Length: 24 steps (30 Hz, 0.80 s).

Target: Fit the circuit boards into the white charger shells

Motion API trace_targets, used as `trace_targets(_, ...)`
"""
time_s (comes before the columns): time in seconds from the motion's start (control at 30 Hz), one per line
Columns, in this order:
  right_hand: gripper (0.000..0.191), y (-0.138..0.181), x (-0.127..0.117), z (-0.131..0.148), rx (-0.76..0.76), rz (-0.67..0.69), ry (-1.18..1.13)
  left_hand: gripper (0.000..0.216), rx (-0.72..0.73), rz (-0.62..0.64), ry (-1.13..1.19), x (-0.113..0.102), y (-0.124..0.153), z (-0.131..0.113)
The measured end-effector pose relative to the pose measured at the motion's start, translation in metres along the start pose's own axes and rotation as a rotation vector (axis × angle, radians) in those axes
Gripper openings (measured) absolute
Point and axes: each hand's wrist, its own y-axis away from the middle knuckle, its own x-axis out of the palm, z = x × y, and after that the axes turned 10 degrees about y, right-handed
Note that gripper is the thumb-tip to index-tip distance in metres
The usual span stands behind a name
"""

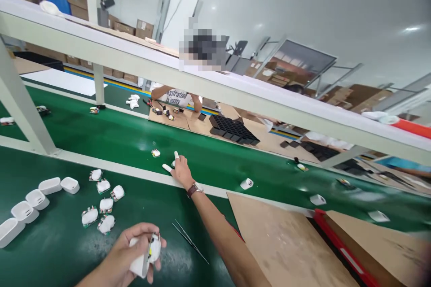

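My left hand is at the bottom, fingers closed round a white charger shell with a small circuit board set in it. My right hand is stretched far forward over the pale divider rail onto the green conveyor belt. Its fingers, capped with white finger cots, are spread, and it holds nothing. A small circuit part lies on the belt just left of those fingertips. A watch sits on my right wrist.
Several white shells with boards and empty white housings lie at left. Tweezers lie near my right forearm. Cardboard sheets and a red tray edge are at right. Another person works across the belt beside black trays.
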Motion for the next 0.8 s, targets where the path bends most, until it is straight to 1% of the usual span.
trace_targets(0.07,0.048,-0.029,0.009,0.019,-0.045,0.014,0.009,0.052,0.005,0.038,-0.016,-0.004,-0.003,0.003)
trace_targets(0.13,0.037,-0.048,0.014,0.041,-0.106,0.026,0.004,0.054,0.015,0.044,-0.046,-0.007,-0.005,0.004)
trace_targets(0.2,0.033,-0.053,0.015,0.06,-0.192,0.04,-0.018,0.061,0.043,0.026,-0.081,-0.009,-0.006,0.001)
trace_targets(0.23,0.032,-0.049,0.015,0.068,-0.248,0.049,-0.035,0.067,0.057,0.017,-0.106,-0.008,-0.005,-0.001)
trace_targets(0.3,0.029,-0.025,0.014,0.08,-0.384,0.081,-0.076,0.071,0.092,0.021,-0.186,-0.007,-0.002,-0.008)
trace_targets(0.4,0.03,0.035,0.01,0.091,-0.589,0.171,-0.131,0.057,0.169,0.087,-0.337,-0.004,0.003,-0.02)
trace_targets(0.47,0.035,0.076,0.002,0.09,-0.67,0.226,-0.153,0.052,0.218,0.127,-0.405,-0.004,0.005,-0.025)
trace_targets(0.53,0.05,0.109,-0.012,0.077,-0.672,0.208,-0.16,0.052,0.255,0.136,-0.466,-0.005,0.006,-0.026)
trace_targets(0.57,0.06,0.124,-0.02,0.063,-0.639,0.159,-0.144,0.052,0.276,0.132,-0.498,-0.005,0.007,-0.025)
trace_targets(0.6,0.066,0.137,-0.028,0.046,-0.568,0.079,-0.114,0.052,0.293,0.13,-0.53,-0.006,0.007,-0.024)
trace_targets(0.67,0.063,0.166,-0.042,-0.001,-0.333,-0.066,0.031,0.052,0.314,0.133,-0.579,-0.007,0.007,-0.021)
trace_targets(0.7,0.062,0.182,-0.046,-0.027,-0.206,-0.091,0.133,0.052,0.317,0.138,-0.596,-0.008,0.007,-0.02)
trace_targets(0.73,0.059,0.199,-0.05,-0.053,-0.09,-0.085,0.229,0.051,0.321,0.144,-0.609,-0.008,0.007,-0.02)
trace_targets(0.8,0.053,0.232,-0.054,-0.098,0.08,-0.003,0.349,0.051,0.337,0.15,-0.648,-0.008,0.006,-0.019)
